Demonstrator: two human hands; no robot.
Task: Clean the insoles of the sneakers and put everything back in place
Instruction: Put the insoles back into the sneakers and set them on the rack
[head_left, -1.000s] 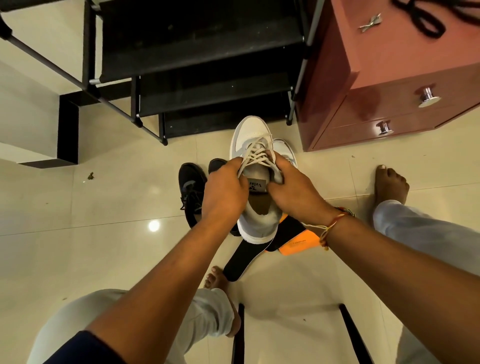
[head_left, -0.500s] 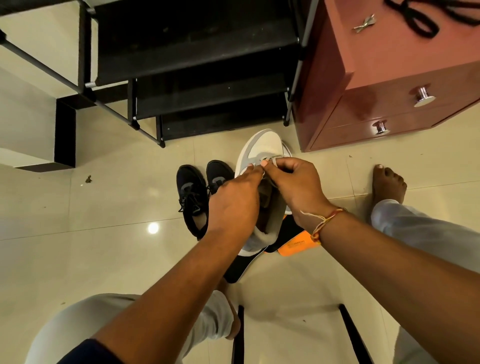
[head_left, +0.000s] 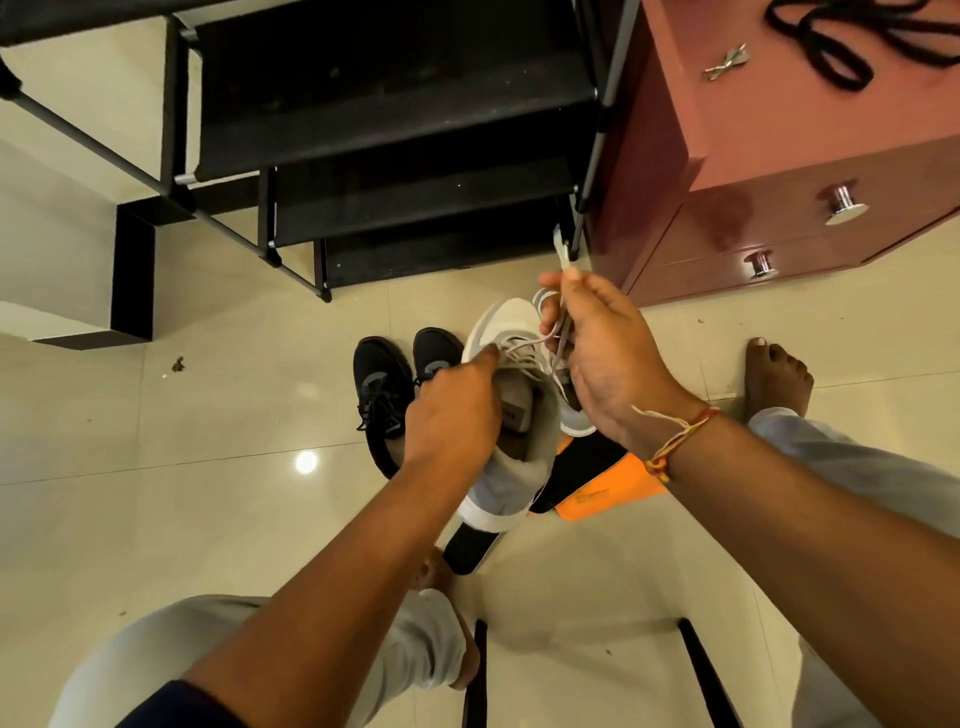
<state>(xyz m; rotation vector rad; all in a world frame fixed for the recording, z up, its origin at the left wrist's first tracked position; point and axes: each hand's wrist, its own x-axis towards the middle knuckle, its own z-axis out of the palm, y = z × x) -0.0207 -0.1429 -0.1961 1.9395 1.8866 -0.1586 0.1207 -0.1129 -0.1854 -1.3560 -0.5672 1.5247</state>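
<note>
A white and grey sneaker (head_left: 501, 488) is held above the floor, toe pointing away from me. My left hand (head_left: 452, 415) grips its left side at the collar, a finger touching the laces. My right hand (head_left: 605, 358) pinches the pale shoelace (head_left: 563, 312) and holds it pulled up and away from the shoe. A second white sneaker (head_left: 576, 421) lies partly hidden under my right hand. Beneath the shoes, black and orange insoles (head_left: 597, 486) lie on the floor, another black insole (head_left: 467, 551) poking out below the held sneaker.
A pair of black sneakers (head_left: 395, 389) stands left of the white one. A black shoe rack (head_left: 395, 156) is ahead, a red-brown drawer cabinet (head_left: 810, 171) to its right with a black cord on top. My bare feet (head_left: 776, 376) rest on the tiled floor.
The sneaker has dropped lower and tilted. My right hand moved from the tongue to the lace and pulled it up and outward; my left hand shifted along the shoe's side.
</note>
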